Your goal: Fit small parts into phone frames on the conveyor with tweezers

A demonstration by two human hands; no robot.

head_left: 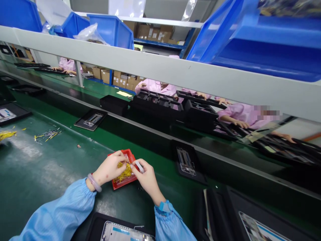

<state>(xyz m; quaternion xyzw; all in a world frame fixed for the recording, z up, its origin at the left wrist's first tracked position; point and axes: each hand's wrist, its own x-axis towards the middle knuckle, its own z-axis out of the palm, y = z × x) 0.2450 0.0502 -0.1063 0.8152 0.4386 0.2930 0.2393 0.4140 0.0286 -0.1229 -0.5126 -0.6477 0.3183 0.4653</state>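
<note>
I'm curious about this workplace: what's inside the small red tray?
The red tray holds a heap of small yellow pieces. The left hand and right hand partly cover it; anything underneath the heap is hidden.

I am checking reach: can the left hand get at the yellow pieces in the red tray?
Probably yes: the left hand is over the red tray, close to the yellow pieces, and no lid shows.

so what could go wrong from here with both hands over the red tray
The loose yellow pieces could spill if the left hand or right hand knocks the red tray. The right sleeve looks close to the frame in the nearest black tray, so it might brush it.
</note>
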